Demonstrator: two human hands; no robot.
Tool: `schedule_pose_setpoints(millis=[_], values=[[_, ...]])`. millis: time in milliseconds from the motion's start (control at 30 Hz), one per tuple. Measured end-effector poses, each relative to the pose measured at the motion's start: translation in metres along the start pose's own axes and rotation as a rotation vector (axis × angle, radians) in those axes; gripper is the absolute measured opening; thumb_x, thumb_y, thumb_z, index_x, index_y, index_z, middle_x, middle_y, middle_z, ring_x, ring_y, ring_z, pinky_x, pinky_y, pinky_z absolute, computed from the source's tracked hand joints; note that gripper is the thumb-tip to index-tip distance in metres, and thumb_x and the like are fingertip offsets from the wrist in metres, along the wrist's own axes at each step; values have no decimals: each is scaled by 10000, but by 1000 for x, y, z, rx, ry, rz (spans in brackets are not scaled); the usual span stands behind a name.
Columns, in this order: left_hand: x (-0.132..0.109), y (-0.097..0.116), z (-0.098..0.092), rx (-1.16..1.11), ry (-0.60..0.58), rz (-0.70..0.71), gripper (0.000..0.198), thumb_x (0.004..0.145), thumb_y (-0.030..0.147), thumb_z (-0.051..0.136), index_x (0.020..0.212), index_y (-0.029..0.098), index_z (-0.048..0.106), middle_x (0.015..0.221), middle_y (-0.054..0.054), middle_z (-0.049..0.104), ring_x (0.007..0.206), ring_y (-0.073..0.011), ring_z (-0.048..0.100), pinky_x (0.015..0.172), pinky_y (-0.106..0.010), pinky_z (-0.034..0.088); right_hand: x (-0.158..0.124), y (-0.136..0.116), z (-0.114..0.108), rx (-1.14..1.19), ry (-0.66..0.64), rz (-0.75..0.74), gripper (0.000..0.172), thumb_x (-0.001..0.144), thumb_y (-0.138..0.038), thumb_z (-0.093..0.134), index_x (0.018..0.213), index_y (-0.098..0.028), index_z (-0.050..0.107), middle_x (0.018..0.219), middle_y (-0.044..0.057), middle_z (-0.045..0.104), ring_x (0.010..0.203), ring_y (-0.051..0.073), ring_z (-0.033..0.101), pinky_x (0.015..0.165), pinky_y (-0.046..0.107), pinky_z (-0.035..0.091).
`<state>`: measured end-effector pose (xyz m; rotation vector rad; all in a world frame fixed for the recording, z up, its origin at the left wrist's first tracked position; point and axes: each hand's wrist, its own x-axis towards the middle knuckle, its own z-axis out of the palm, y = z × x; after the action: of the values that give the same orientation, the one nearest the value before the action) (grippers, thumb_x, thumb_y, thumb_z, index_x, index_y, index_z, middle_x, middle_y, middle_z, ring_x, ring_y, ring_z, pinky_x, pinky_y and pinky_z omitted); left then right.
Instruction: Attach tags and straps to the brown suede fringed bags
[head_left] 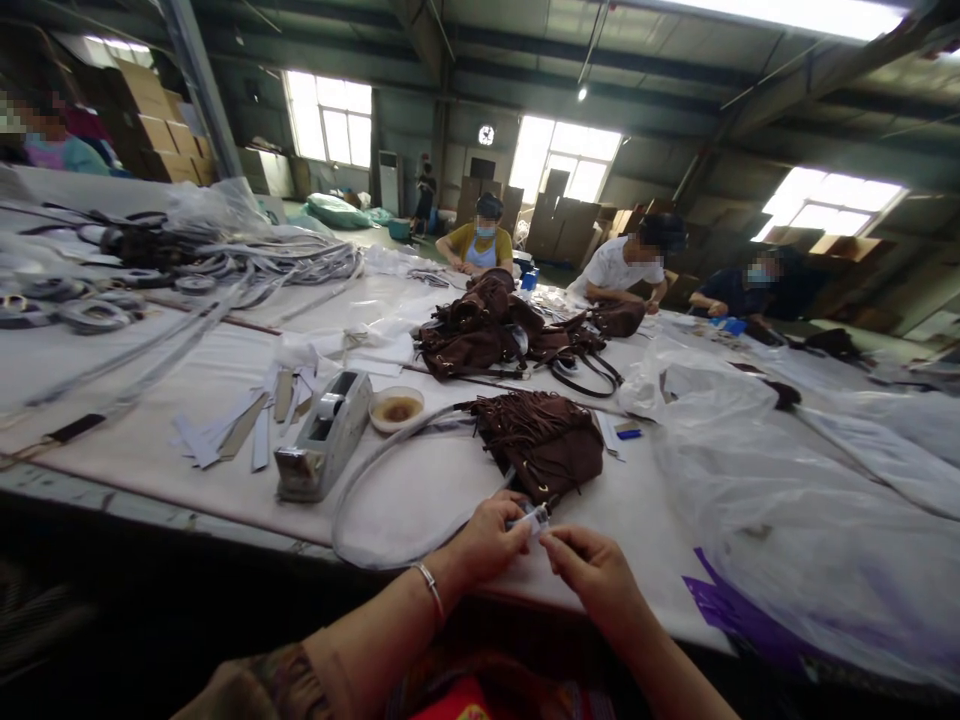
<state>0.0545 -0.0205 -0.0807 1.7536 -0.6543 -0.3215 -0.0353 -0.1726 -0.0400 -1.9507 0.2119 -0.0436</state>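
A dark brown fringed handbag [551,450] lies on the table just beyond my hands. Its long strap [356,475], wrapped in clear plastic, loops out to the left and comes back toward the bag's near corner. My left hand [491,535], a bangle on its wrist, is closed around the strap end, where a whitish, shiny wrapping shows by a metal ring. Close beside it, my right hand [589,570] pinches with thumb and forefinger at the edge of that wrapping; what lies between those fingertips is too small to make out.
Left of the bag stand a tape dispenser [322,437] and a shallow dish [396,410], near loose paper strips [240,420]. Brown bags [487,325] are piled farther back. Plastic sheeting [787,480] covers the right side. Several people work across the table; wrapped straps [247,260] lie far left.
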Motion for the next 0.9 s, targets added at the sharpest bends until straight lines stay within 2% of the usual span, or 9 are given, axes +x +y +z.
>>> schedule_pose_setpoints(millis=[100,300,533,667,800,900], values=[[-1,0,1,10,9,11,257,830,303,589,631,170,685,1050,-87,668,1108,-206,579,958,-278,434,11,0,8,-16,36,-17,363,834,-478,577,657,-167,640,589,-7,537,562,126,452,541,242,333],[-3,-2,5,17,46,57,172,825,240,594,713,150,688,1131,-113,635,1061,-208,598,954,-308,454,22,21,16,-105,99,104,362,785,-476,593,590,-172,606,530,-3,532,529,127,447,513,240,333],[-7,-3,10,64,58,168,166,850,183,549,746,132,669,1134,-141,603,1052,-209,594,929,-311,479,25,25,18,-3,139,220,362,724,-492,633,561,-171,593,473,-8,505,449,110,404,439,234,293],[-8,-7,11,67,58,204,135,843,158,559,767,129,666,1151,-146,594,1097,-215,578,966,-318,465,17,25,23,90,192,200,411,735,-536,665,575,-169,571,484,-24,470,441,89,355,421,223,261],[-6,-9,11,53,58,168,137,852,178,574,770,127,671,1131,-144,603,1083,-215,585,956,-321,470,8,26,28,261,220,166,458,757,-599,662,619,-177,549,518,-44,435,450,78,315,422,219,248],[-6,-8,12,52,65,164,134,845,172,579,753,126,665,1113,-140,608,1060,-211,594,938,-315,479,8,27,28,245,207,150,465,751,-611,668,626,-175,561,534,-38,451,456,82,326,424,221,248]])
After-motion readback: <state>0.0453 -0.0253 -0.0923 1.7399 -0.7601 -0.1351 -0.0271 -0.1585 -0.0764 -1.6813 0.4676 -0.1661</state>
